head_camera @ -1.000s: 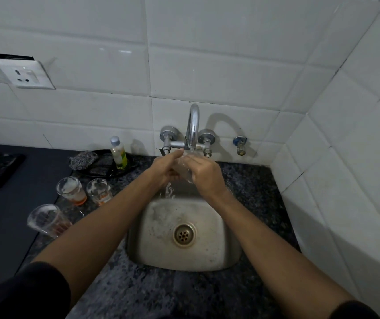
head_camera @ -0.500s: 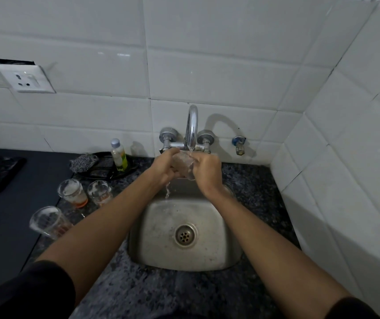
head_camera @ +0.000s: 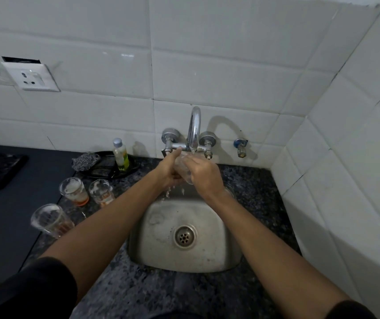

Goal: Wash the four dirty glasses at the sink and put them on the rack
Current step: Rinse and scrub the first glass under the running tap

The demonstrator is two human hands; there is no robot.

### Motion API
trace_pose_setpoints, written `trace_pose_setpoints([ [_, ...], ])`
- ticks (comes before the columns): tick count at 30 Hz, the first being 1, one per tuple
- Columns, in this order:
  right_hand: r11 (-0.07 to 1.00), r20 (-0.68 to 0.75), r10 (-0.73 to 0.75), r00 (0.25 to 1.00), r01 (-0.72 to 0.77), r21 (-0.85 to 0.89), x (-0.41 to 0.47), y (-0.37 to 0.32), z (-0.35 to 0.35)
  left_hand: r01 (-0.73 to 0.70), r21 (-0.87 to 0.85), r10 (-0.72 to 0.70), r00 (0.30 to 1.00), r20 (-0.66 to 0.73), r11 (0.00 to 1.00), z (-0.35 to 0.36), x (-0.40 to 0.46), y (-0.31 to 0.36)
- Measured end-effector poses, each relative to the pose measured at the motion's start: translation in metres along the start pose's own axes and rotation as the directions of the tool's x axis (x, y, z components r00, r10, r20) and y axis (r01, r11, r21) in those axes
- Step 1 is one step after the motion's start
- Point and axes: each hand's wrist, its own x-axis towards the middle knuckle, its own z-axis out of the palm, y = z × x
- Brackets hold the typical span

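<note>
Under the tap [head_camera: 194,130], one glass [head_camera: 184,168] was gripped by left hand [head_camera: 169,170] and right hand [head_camera: 204,173]; three dirty glasses [head_camera: 74,189] waited left; no rack was seen.

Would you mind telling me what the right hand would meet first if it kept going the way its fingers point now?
The right hand points left and away, so it is already against the glass; past that, probably the left hand, though depth is unclear.

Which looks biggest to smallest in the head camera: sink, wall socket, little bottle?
1. Sink
2. Wall socket
3. Little bottle
The sink is nearest the camera, which adds to how big it looks.
</note>
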Motion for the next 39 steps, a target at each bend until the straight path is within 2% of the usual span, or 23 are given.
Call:
trace_pose_setpoints([
  [2, 0.993, -0.02, 0.114, 0.993, -0.113, 0.028, -0.003, 0.0, 0.001, -0.047, -0.038, 0.045, 0.998, -0.047, 0.998, -0.003, 0.005, -0.001],
  [4, 0.923, -0.034, 0.374, 0.927, -0.369, 0.111, -0.001, 0.005, 0.006, -0.097, -0.077, 0.095, 0.995, -0.035, 0.992, -0.007, 0.005, -0.004],
  [5, 0.89, -0.012, 0.441, 0.897, -0.435, 0.139, 0.001, 0.007, 0.005, -0.098, -0.095, 0.098, 0.995, 0.001, 0.991, -0.007, 0.004, -0.006],
  [6, 0.91, -0.006, 0.4, 0.916, -0.396, 0.122, 0.001, 0.011, 0.004, -0.084, -0.116, 0.088, 0.995, 0.036, 0.99, -0.006, 0.003, -0.008],
  [8, 0.993, 0.012, 0.118, 0.993, -0.118, -0.007, -0.002, 0.014, 0.005, -0.04, -0.078, 0.045, 0.997, 0.057, 0.996, -0.002, -0.002, -0.006],
  [9, 0.998, 0.025, -0.03, 0.999, 0.032, -0.059, -0.003, 0.013, 0.004, -0.029, -0.04, 0.031, 0.998, 0.057, 0.999, 0.0, -0.003, -0.003],
  [10, 0.992, 0.027, -0.103, 0.994, 0.105, -0.077, -0.005, 0.012, 0.006, -0.032, -0.017, 0.033, 0.998, 0.052, 0.999, -0.001, -0.002, -0.002],
  [11, 0.993, 0.005, -0.1, 0.995, 0.1, -0.066, -0.005, 0.011, 0.006, -0.052, -0.012, 0.052, 0.998, 0.038, 0.999, -0.002, 0.0, -0.001],
  [12, 1.0, -0.028, -0.019, 0.999, 0.019, -0.006, -0.005, 0.009, 0.007, -0.083, -0.02, 0.084, 0.996, 0.019, 0.996, -0.004, 0.002, -0.001],
  [14, 0.957, -0.051, 0.268, 0.962, -0.26, 0.131, -0.003, 0.011, 0.012, -0.139, -0.054, 0.14, 0.99, 0.029, 0.989, -0.007, 0.003, -0.003],
  [15, 0.927, -0.022, 0.348, 0.937, -0.34, 0.156, -0.001, 0.012, 0.011, -0.143, -0.083, 0.148, 0.987, 0.058, 0.986, -0.008, 0.001, -0.005],
  [16, 0.942, -0.025, 0.32, 0.947, -0.315, 0.118, -0.001, 0.014, 0.011, -0.129, -0.102, 0.138, 0.986, 0.089, 0.986, -0.008, 0.001, -0.006],
  [18, 0.994, -0.006, 0.105, 0.995, -0.104, 0.028, -0.004, 0.014, 0.009, -0.086, -0.056, 0.092, 0.989, 0.115, 0.995, -0.006, 0.0, -0.004],
  [20, 0.995, 0.004, -0.1, 0.995, 0.1, -0.019, -0.009, 0.01, 0.006, -0.062, 0.048, 0.057, 0.993, 0.1, 0.997, -0.004, 0.001, 0.0],
  [21, 0.993, -0.014, -0.114, 0.993, 0.113, -0.027, -0.01, 0.008, 0.007, -0.063, 0.051, 0.059, 0.996, 0.07, 0.997, -0.005, 0.002, 0.0],
  [23, 0.995, -0.069, 0.08, 0.994, -0.076, 0.062, -0.012, 0.008, 0.01, -0.11, -0.03, 0.11, 0.994, 0.01, 0.994, -0.008, 0.002, 0.0],
  [25, 0.957, -0.076, 0.273, 0.959, -0.262, 0.123, -0.012, 0.009, 0.01, -0.149, -0.099, 0.154, 0.987, 0.038, 0.984, -0.01, 0.002, -0.002],
  [27, 0.979, -0.053, 0.198, 0.979, -0.195, 0.053, -0.013, 0.015, 0.01, -0.132, -0.104, 0.141, 0.987, 0.078, 0.986, -0.009, 0.004, -0.005],
  [31, 0.997, -0.031, -0.066, 0.997, 0.065, -0.047, -0.013, 0.015, 0.006, -0.047, 0.07, 0.04, 0.995, 0.087, 0.996, -0.002, 0.001, 0.0],
  [33, 0.999, -0.051, 0.012, 0.999, -0.013, -0.029, -0.013, 0.012, 0.007, -0.072, -0.004, 0.072, 0.997, 0.037, 0.997, -0.003, 0.0, 0.0],
  [36, 0.923, -0.031, 0.376, 0.926, -0.371, 0.103, -0.007, 0.009, 0.008, -0.137, -0.115, 0.147, 0.986, 0.083, 0.984, -0.007, 0.001, -0.001],
  [37, 0.915, -0.03, 0.395, 0.918, -0.39, 0.106, -0.006, 0.011, 0.009, -0.123, -0.116, 0.136, 0.984, 0.114, 0.986, -0.006, 0.001, -0.001],
  [39, 0.95, -0.046, 0.309, 0.95, -0.306, 0.055, -0.009, 0.011, 0.008, -0.07, -0.025, 0.073, 0.987, 0.143, 0.997, -0.003, -0.004, 0.001],
])
